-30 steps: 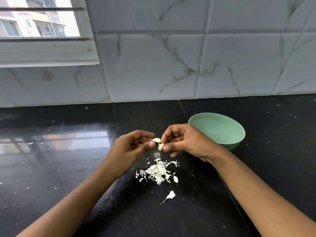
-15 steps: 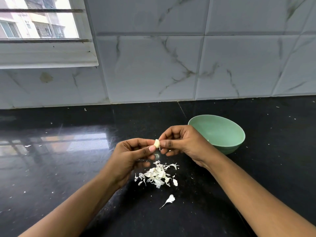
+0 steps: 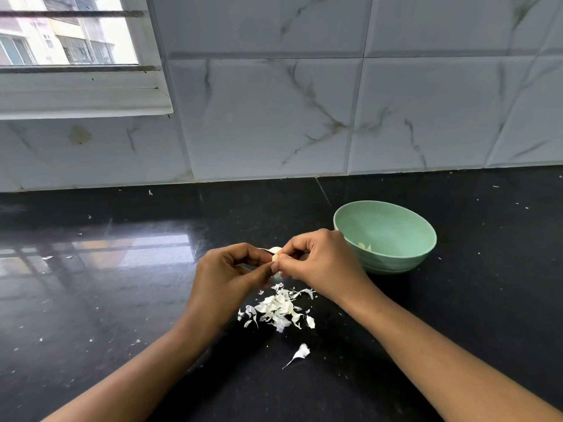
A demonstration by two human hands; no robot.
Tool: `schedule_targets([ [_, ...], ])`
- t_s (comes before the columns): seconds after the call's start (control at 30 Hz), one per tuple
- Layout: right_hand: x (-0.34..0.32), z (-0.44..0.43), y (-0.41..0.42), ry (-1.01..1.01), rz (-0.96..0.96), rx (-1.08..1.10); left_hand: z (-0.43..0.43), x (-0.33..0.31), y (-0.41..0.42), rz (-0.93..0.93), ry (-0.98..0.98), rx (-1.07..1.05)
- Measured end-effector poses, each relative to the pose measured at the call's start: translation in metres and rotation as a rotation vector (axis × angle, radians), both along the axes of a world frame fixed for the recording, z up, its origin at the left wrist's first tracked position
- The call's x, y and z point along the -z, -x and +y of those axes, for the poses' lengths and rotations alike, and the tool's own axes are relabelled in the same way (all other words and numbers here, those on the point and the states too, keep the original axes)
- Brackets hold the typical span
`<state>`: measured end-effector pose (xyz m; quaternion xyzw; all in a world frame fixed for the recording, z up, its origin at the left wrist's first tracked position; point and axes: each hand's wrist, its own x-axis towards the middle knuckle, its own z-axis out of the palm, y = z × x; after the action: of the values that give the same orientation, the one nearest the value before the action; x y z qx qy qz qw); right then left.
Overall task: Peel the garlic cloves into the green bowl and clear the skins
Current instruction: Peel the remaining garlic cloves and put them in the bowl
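Few peeled pieces point(image 3: 364, 246) in the green bowl point(image 3: 396, 264); left hand point(image 3: 227, 274) and right hand point(image 3: 318, 264) pinch a partly skinned garlic clove point(image 3: 275, 253), fingers curled; skin pile point(image 3: 277, 309) not yet cleared.

Daylight is admitted from the window point(image 3: 70, 38) at upper left, where the view is overexposed. A pale glare (the window's reflection) is cast on the counter point(image 3: 137, 251). Tile lines point(image 3: 355, 114) are bowed toward the edges. Detail is rendered sharp.
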<state>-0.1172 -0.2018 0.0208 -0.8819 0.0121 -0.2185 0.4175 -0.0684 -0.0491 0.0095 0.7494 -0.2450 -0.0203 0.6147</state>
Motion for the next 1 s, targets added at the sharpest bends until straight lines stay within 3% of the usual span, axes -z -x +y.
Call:
schedule_targets([
  [0.13,0.001,0.001,-0.001,0.088,-0.054,0.026,0.000,0.002,0.000,-0.031,-0.003,0.006],
  [0.23,0.000,-0.001,-0.001,0.034,-0.061,0.000,-0.001,0.000,0.001,0.019,0.053,0.046],
  [0.37,-0.007,-0.012,-0.004,-0.332,0.013,-0.231,-0.002,-0.003,-0.001,0.292,0.224,0.114],
  [0.43,-0.012,-0.018,-0.002,-0.417,0.033,-0.380,-0.002,-0.005,-0.001,0.355,0.259,0.136],
  [0.63,-0.014,-0.018,-0.002,-0.138,-0.026,-0.474,0.000,-0.009,-0.001,0.420,0.275,0.191],
  [1.0,-0.013,-0.014,-0.001,-0.006,-0.113,-0.456,0.001,-0.009,0.000,0.425,0.289,0.233],
])
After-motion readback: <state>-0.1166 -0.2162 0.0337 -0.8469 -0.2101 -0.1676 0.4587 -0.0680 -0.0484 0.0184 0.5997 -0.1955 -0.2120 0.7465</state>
